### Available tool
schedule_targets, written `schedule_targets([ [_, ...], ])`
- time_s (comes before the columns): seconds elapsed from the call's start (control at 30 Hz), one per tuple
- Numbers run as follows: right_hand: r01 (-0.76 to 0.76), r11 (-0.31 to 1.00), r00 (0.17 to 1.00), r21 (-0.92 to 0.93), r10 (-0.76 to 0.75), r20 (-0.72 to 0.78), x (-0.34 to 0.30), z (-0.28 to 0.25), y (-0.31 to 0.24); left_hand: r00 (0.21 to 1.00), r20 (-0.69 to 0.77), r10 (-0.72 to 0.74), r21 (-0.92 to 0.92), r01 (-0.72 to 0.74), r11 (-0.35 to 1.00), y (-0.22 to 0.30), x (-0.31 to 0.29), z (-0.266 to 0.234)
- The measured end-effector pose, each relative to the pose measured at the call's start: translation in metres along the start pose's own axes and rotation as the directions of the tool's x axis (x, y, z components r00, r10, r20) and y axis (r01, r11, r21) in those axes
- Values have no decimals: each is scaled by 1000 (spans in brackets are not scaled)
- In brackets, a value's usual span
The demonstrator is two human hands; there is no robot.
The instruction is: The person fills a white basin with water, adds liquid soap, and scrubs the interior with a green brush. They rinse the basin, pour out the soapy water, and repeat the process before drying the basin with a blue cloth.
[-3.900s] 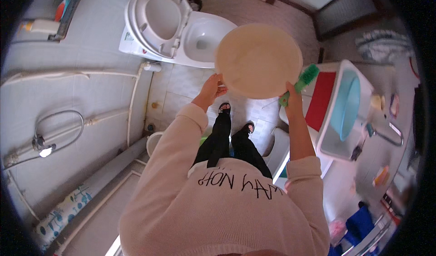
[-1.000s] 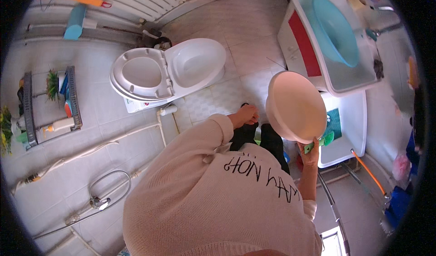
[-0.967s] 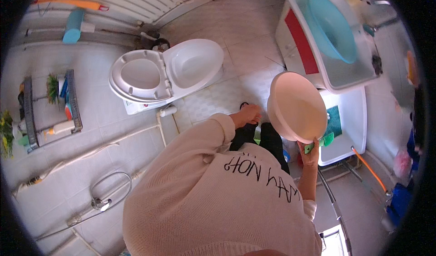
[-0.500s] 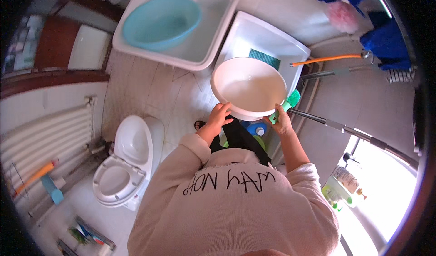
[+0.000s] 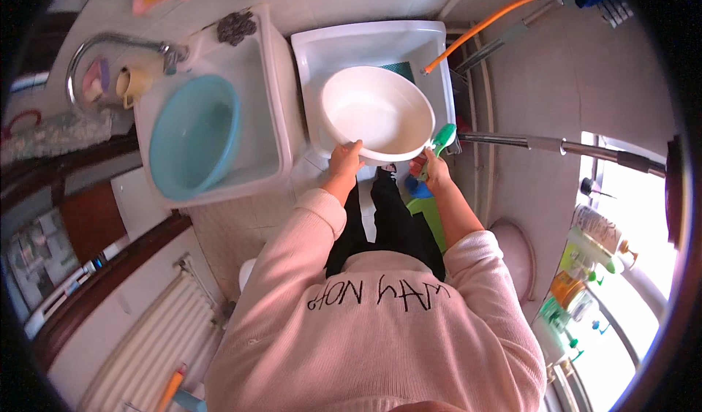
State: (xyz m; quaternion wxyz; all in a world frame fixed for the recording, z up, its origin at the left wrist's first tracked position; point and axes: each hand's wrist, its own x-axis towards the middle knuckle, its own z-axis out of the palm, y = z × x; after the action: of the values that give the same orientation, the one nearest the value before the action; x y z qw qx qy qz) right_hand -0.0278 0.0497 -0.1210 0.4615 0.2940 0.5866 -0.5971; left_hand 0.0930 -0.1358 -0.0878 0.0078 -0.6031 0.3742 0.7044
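Observation:
A round white basin (image 5: 376, 116) is in front of me, over the near part of a low white tub (image 5: 314, 54). My left hand (image 5: 345, 165) grips its near-left rim, thumb on top and fingers below. At the near-right rim, my right hand (image 5: 434, 171) is closed around the handle of a green scrubbing brush (image 5: 443, 138), whose head points away from me. That hand also touches the basin's edge; its fingertips are partly hidden. No contents show in the basin.
A blue basin (image 5: 191, 138) tilts inside the white sink (image 5: 281, 112) at left, by a curved faucet (image 5: 110, 40). An orange hose (image 5: 479, 30) hangs at the tub's right. A metal pole (image 5: 545, 144) crosses the right side. Bottles (image 5: 599, 225) line the bright windowsill.
My view has swung and moved closer to the tub, bringing the faucet into sight while the toilet has nearly left it. Both hands keep their holds, and the basin is now over the tub.

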Motion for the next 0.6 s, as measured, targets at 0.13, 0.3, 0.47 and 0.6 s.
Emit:
schedule_targets([
  [0.13, -68, 986, 993, 155, 81, -81, -12, 15, 10, 986, -28, 163, 275, -150, 950, 21, 48, 3],
  [0.3, -37, 972, 991, 233, 66, -118, -36, 16, 19, 971, 22, 238, 513, -215, 831, 33, 108, 21],
  [0.47, -8, 971, 987, 238, 45, -153, -49, 10, 23, 977, 167, 130, 565, -203, 800, 32, 157, 35],
  [0.6, -26, 972, 992, 234, 53, -113, -51, 8, 28, 976, 22, 218, 738, -163, 655, 23, 141, 38],
])
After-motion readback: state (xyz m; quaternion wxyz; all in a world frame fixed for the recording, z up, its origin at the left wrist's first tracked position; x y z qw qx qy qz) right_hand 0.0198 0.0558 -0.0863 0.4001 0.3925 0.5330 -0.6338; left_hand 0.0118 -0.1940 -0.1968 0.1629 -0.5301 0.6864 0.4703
